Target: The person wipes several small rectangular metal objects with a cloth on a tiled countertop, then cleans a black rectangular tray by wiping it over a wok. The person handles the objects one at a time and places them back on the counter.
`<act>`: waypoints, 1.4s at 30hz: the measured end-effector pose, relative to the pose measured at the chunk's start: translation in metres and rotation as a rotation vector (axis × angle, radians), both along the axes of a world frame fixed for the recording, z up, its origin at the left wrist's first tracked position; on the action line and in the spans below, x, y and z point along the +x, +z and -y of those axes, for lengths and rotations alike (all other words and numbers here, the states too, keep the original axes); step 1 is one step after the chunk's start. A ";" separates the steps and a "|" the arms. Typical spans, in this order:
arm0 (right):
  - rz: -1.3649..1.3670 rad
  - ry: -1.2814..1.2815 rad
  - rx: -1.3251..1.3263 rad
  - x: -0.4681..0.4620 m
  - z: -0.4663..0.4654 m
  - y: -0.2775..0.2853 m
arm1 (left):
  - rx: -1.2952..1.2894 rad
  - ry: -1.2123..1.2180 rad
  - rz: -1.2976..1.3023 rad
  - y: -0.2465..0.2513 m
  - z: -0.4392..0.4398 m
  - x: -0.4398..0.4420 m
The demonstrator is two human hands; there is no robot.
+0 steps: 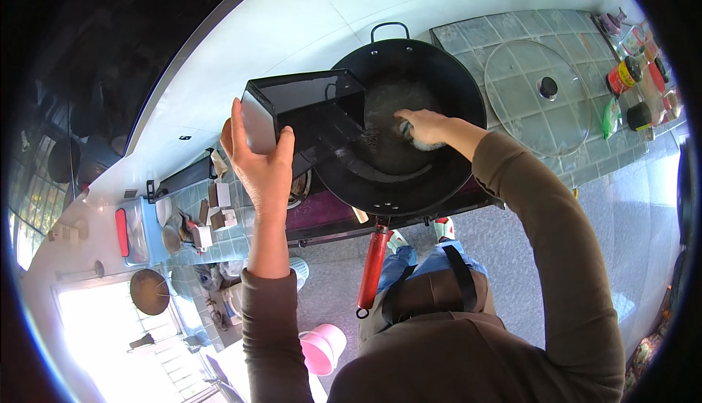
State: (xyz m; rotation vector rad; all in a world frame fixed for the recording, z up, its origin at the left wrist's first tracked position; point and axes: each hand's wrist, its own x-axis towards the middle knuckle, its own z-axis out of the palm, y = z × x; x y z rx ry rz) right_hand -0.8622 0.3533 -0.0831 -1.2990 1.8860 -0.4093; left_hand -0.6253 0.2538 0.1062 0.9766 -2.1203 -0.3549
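My left hand [263, 167] grips the end of a dark, box-shaped metal container [307, 101], tilted with its open side toward the wok. Its right end reaches over the rim of a large black wok [455, 85]. Inside the wok lies shallow, cloudy water [395, 101]. Down in it my right hand [425, 128] holds a wet cloth or scrubber [425, 144], partly hidden by the fingers. The wok's red handle [374, 266] points toward my body.
Right of the wok, a glass lid [537, 123] lies on the tiled counter [471, 41], with several jars [625, 74] beyond. A gas burner [299, 188] shows at left. A pink bucket [323, 348] stands on the floor. A blue plastic bin [141, 233] sits far left.
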 end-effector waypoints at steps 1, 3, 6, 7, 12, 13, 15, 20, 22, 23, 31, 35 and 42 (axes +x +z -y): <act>0.079 -0.079 0.025 -0.009 0.005 -0.010 | 0.013 0.001 -0.011 0.002 -0.001 -0.001; 0.237 -0.229 0.073 -0.016 0.014 -0.015 | 0.038 0.013 -0.031 0.006 -0.003 0.001; 0.428 -0.440 0.102 -0.004 0.002 0.002 | 0.021 -0.001 -0.053 0.008 -0.005 0.007; 0.489 -0.478 0.089 0.002 -0.003 0.006 | 0.018 -0.014 -0.065 0.008 -0.005 0.009; 0.141 -0.428 -0.036 0.031 -0.024 0.014 | -0.093 -0.046 -0.045 0.004 -0.009 0.009; 0.214 -0.459 0.047 0.033 -0.030 0.028 | -0.084 -0.055 -0.056 0.005 -0.013 0.007; 0.191 -0.478 0.036 0.048 -0.023 0.016 | -0.045 -0.031 -0.093 0.006 -0.016 0.012; 0.124 -0.414 -0.094 0.055 -0.023 0.002 | -0.030 -0.028 -0.118 0.002 -0.024 0.010; 0.179 -0.437 -0.093 0.053 -0.018 0.006 | -0.040 -0.034 -0.124 0.000 -0.025 0.009; 0.206 -0.451 -0.092 0.050 -0.015 0.008 | -0.043 -0.038 -0.129 0.000 -0.026 0.008; 0.716 -0.374 0.250 0.056 -0.033 0.007 | -0.045 -0.052 -0.120 -0.004 -0.028 0.018; 0.298 -0.048 0.185 0.061 -0.052 0.021 | -0.004 -0.044 -0.115 -0.008 -0.030 0.022; 0.111 0.252 0.227 0.059 -0.049 0.030 | -0.015 -0.024 -0.105 -0.010 -0.029 0.025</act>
